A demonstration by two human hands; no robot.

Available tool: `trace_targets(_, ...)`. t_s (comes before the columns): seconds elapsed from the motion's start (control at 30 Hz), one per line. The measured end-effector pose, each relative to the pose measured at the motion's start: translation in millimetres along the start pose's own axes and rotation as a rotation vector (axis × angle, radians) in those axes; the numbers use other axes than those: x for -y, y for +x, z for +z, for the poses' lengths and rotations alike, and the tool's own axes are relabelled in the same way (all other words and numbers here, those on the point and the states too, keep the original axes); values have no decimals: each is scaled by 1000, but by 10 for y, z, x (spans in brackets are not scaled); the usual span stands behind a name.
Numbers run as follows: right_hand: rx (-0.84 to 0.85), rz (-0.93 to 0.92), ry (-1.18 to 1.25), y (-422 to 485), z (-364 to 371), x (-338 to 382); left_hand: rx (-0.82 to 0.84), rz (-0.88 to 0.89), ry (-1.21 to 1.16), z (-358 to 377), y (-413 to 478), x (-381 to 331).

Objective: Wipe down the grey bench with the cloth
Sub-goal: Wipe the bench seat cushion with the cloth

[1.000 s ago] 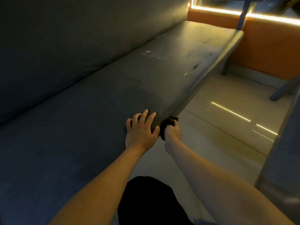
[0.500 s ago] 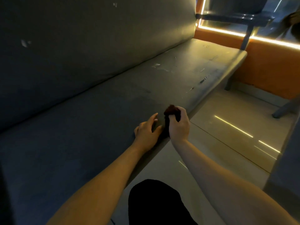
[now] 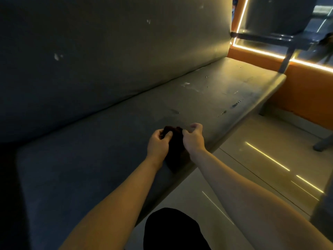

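Note:
The grey bench runs from near left to far right, with a padded backrest behind the seat. Its far seat area shows pale scuffs and dark marks. A dark cloth hangs between my hands over the seat's front edge. My left hand pinches the cloth's upper left part with curled fingers. My right hand grips the cloth's upper right part, its fingers curled. The cloth's lower end lies against the front edge of the seat.
Pale floor with reflected light strips lies to the right of the bench. An orange wall with a glowing strip stands at the far right. A grey furniture leg slants at the right edge. My dark-clad knee is below.
My left hand lifted off the seat and took hold of the cloth. Both hands moved up onto the seat, and the cloth now hangs spread between them.

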State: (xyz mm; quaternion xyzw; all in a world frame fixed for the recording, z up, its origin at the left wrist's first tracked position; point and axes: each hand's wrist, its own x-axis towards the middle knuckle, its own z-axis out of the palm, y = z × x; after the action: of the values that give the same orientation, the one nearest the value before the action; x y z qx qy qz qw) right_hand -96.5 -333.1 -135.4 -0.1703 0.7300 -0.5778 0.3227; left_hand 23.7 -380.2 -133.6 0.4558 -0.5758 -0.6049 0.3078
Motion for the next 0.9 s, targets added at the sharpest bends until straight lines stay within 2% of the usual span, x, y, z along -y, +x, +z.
trace_targets(0.17, 7, -189, -25, -20, 81, -16, 40, -23, -94, -88, 20, -71)
trace_targets(0.33, 252, -190, 33, -151, 183, 23, 63, 9, -96, -164, 16, -149)
trace_targets(0.43, 258, -254, -83, -160, 241, 48, 25, 30, -79, -253, 33, -182)
trace_targets(0.5, 238, -227, -66, -145, 299, 82, -14, 41, -55, -323, 66, -175)
trace_targets(0.63, 202, -47, 132, -182, 415, 138, -87, 7, -59, -344, 154, -145)
trace_targets(0.77, 317, -69, 153, -247, 494, 82, -174, -85, -144, -350, 222, -143)
trace_targets(0.9, 453, -231, -72, -152, 495, -32, -198, -147, -284, -396, 261, -112)
